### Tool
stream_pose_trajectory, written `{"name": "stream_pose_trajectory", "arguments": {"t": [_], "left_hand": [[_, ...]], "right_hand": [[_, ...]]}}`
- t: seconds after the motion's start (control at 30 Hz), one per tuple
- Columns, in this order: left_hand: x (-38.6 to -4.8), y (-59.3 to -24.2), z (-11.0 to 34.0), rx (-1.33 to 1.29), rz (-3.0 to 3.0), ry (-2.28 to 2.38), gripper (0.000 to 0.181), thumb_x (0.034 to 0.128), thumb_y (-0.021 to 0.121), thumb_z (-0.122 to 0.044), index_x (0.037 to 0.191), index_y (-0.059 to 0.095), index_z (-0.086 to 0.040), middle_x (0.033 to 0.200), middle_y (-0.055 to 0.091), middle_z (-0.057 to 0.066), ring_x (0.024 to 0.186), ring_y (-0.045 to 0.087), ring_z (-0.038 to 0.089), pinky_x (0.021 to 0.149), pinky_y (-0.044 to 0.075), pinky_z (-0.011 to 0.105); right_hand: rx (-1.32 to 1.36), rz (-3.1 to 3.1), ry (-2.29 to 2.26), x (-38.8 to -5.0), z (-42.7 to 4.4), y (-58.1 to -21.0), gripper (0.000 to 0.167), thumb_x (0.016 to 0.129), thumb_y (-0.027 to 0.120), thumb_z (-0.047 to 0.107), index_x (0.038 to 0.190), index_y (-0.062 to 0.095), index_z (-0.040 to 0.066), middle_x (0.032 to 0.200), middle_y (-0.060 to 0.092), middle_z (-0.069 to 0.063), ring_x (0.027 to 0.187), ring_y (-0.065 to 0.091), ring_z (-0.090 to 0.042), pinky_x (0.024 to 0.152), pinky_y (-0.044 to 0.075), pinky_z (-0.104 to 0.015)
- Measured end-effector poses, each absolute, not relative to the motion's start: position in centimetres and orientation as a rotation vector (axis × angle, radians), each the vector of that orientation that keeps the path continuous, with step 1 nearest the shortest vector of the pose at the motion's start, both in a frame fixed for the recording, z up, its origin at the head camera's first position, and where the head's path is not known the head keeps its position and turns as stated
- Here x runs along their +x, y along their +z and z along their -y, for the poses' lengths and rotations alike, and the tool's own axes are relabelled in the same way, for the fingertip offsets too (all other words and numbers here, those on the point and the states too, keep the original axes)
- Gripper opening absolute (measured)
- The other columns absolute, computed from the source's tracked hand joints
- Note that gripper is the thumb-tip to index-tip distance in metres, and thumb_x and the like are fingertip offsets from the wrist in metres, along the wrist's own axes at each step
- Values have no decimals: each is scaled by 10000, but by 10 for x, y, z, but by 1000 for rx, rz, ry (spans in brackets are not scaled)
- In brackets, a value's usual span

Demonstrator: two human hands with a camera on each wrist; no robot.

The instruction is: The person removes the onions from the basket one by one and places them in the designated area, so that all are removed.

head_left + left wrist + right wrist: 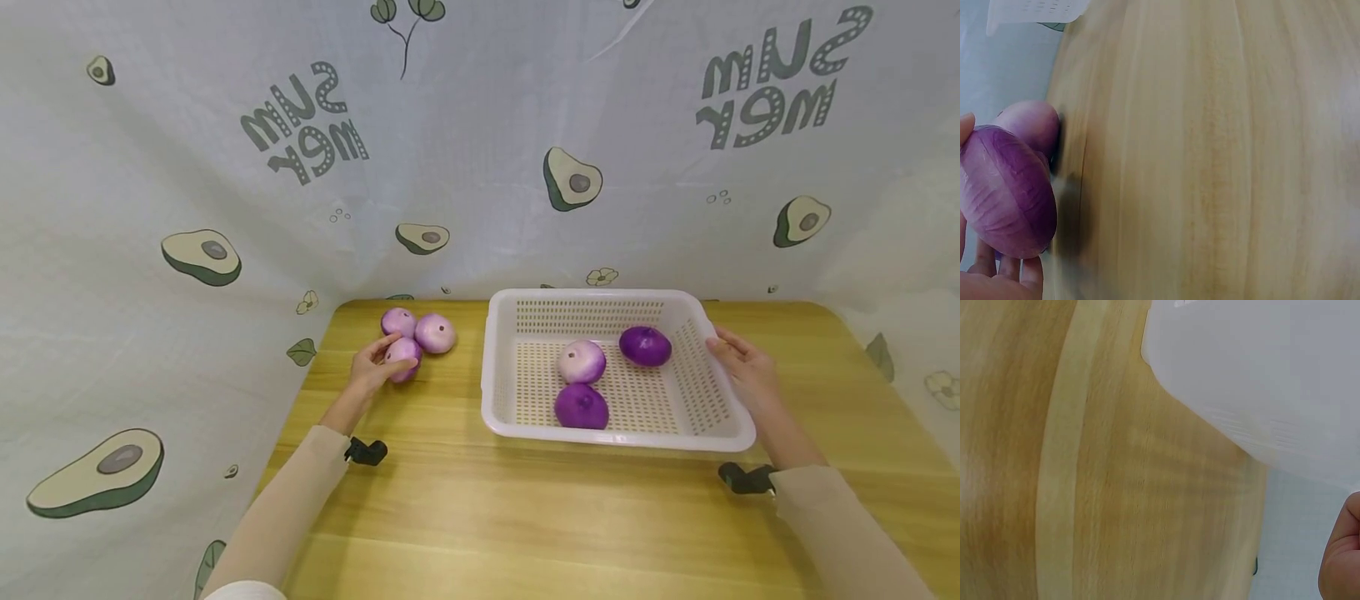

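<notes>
My left hand (369, 367) holds a purple onion (403, 358) between thumb and fingers at the left of the table. In the left wrist view this onion (1007, 190) fills the space between the fingertips and thumb. Right behind it lie two more onions, a purple one (398, 322) and a paler one (435, 333). With my right hand (752, 375) I grip the right rim of a white plastic basket (720, 408). Inside the basket are a pale onion (581, 362), a purple onion (582, 407) and a dark purple onion (646, 346).
The wooden table (465, 517) carries the basket and the onions. A white curtain (480, 150) with avocado prints hangs along the table's back and left sides. Dark wrist mounts (367, 452) sit at both sleeves.
</notes>
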State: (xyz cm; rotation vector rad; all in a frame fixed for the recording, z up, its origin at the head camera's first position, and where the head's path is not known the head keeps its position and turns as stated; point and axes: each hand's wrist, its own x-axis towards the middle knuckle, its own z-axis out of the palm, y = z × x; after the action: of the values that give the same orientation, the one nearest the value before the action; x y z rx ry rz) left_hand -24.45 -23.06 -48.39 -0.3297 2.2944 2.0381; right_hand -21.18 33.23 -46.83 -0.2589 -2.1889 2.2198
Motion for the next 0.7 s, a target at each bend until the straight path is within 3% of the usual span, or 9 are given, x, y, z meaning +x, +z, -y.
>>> {"name": "stream_pose_trajectory", "arguments": {"t": [0.7], "left_hand": [[-250, -496, 239, -345, -2280, 2059, 625, 826, 807, -33, 1396, 550, -25, 1452, 510, 148, 1340, 450, 292, 1123, 366, 375]], "right_hand": [[-272, 2200, 2238, -209, -329, -462, 661, 992, 625, 298, 1538, 344, 54, 939, 693, 150, 785, 696, -36, 657, 581, -233]]}}
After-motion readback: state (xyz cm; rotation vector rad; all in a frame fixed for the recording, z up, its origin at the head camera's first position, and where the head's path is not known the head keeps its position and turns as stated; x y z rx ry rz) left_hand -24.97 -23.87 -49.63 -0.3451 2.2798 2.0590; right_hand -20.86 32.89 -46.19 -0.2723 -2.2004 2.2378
